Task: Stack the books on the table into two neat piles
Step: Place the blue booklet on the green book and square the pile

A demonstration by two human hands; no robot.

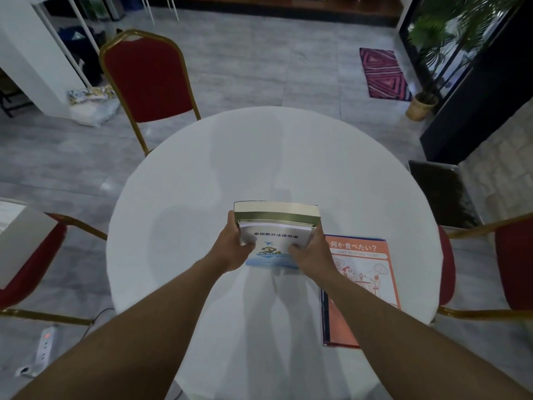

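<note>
A small pile of books [275, 238] is held over the middle of the round white table [202, 174]. Its top book is white and blue with Chinese characters; a thick green-edged book [277, 212] lies under it and juts out at the far side. My left hand [235, 249] grips the pile's left edge, thumb on the cover. My right hand [310, 249] grips its right edge the same way. A large orange book [366, 272] with Japanese writing lies flat on the table to the right, on top of a dark-edged one; my right forearm crosses it.
Red chairs with gold frames stand at the far left [147, 79], near left [31, 267] and right [496, 264] of the table. A power strip [46, 345] lies on the floor at lower left. A dark bin [441, 192] stands at the right.
</note>
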